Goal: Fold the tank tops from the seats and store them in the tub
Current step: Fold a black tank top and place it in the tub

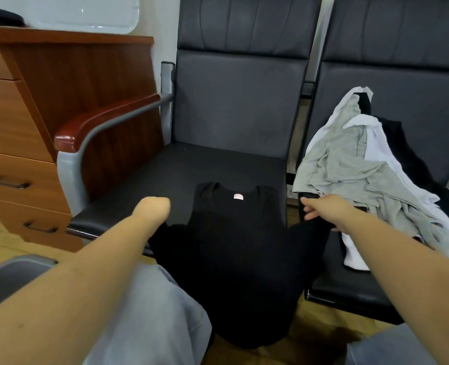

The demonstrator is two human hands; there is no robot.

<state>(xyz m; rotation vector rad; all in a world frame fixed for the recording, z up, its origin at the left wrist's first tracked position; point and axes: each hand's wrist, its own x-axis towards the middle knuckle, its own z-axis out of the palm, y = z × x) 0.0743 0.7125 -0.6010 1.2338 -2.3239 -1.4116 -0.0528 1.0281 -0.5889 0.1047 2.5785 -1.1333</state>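
Observation:
A black tank top (234, 248) lies spread on the left seat (170, 169), its neck with a small white label toward the backrest, its lower half hanging over the seat's front edge. My left hand (153, 210) is bent downward at the top's left side and grips the fabric there; its fingers are hidden. My right hand (323, 209) holds the top's right side, pulled out over the gap between the seats. A pile of grey, white and black tank tops (363, 167) lies on the right seat. No tub is in view.
A wooden armrest (99, 119) on a grey metal frame borders the left seat. A brown drawer cabinet (20, 143) stands at the left. My legs in light trousers (149, 320) fill the lower foreground. A grey rounded edge (10, 275) shows at the lower left.

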